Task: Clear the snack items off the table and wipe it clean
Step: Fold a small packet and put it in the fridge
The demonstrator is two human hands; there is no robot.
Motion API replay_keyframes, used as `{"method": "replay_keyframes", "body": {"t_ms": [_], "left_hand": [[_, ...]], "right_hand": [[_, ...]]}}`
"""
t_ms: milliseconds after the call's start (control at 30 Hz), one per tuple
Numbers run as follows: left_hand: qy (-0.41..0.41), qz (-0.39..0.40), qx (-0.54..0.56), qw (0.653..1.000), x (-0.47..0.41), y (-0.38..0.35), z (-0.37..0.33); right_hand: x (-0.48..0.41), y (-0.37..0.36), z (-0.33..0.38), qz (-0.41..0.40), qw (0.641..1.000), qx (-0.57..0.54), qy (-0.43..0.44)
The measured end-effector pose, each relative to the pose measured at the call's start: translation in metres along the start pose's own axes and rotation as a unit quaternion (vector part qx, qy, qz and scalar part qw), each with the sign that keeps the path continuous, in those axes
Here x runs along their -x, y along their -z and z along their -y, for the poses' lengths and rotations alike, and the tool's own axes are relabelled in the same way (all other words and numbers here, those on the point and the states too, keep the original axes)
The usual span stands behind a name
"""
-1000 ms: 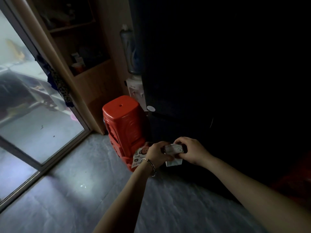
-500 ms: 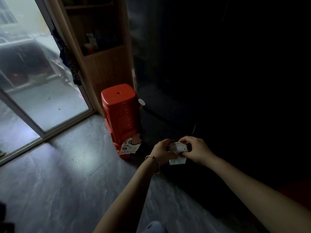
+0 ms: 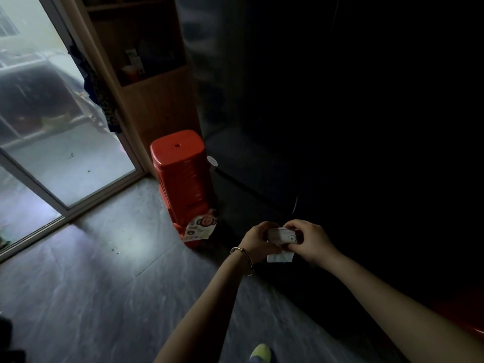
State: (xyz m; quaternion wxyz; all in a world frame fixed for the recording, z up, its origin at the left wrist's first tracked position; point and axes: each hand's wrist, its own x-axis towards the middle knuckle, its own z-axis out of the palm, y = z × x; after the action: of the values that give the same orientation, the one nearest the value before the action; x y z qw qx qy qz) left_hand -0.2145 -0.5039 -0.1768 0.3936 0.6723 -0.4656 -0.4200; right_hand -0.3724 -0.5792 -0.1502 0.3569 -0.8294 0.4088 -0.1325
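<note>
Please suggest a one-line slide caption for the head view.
Both hands, left hand and right hand, hold a small white packet near a red stool stack.

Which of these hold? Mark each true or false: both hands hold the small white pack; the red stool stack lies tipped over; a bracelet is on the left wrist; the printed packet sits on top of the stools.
1. Both the left hand and right hand hold the small white pack. True.
2. The red stool stack lies tipped over. False: it stands upright.
3. A bracelet is on the left wrist. True.
4. The printed packet sits on top of the stools. False: it is at their base.
</note>
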Motion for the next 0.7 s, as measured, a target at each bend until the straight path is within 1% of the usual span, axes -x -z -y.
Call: {"method": "replay_keyframes", "body": {"t_ms": [67,133,200,233,267,333,400,433,467,633,700], "left_hand": [[0.004,0.021,0.073,0.997,-0.007,0.000,-0.003],[0.008,0.034,0.160,0.986,-0.016,0.000,-0.009],[0.030,0.016,0.239,0.970,-0.024,-0.001,-0.016],[0.055,-0.008,0.281,0.958,-0.028,-0.001,-0.019],[0.084,-0.033,0.337,0.937,-0.033,-0.002,-0.019],[0.132,-0.057,0.469,0.871,-0.043,-0.003,-0.015],[0.160,-0.070,0.561,0.809,-0.053,-0.004,-0.008],[0.172,-0.080,0.582,0.791,-0.059,-0.006,-0.005],[0.184,-0.092,0.590,0.781,-0.064,-0.007,-0.002],[0.233,-0.137,0.579,0.769,-0.095,-0.019,0.014],[0.250,-0.146,0.587,0.756,-0.110,-0.022,0.018]], "right_hand": [[-0.005,0.004,-0.002,-0.002,1.000,-0.002,-0.004],[-0.011,0.008,-0.005,-0.003,1.000,-0.001,-0.007],[-0.015,0.011,-0.008,-0.001,1.000,0.002,-0.018],[-0.017,0.012,-0.011,0.000,1.000,0.004,-0.024],[-0.019,0.013,-0.013,0.001,1.000,0.003,-0.027],[-0.021,0.015,-0.019,0.001,1.000,-0.002,-0.030],[-0.022,0.017,-0.023,0.002,0.999,-0.003,-0.035],[-0.023,0.017,-0.025,0.002,0.999,-0.002,-0.038],[-0.024,0.016,-0.026,0.002,0.999,-0.003,-0.040],[-0.026,0.016,-0.034,0.009,0.999,-0.003,-0.053],[-0.027,0.015,-0.037,0.006,0.998,-0.002,-0.058]]}}
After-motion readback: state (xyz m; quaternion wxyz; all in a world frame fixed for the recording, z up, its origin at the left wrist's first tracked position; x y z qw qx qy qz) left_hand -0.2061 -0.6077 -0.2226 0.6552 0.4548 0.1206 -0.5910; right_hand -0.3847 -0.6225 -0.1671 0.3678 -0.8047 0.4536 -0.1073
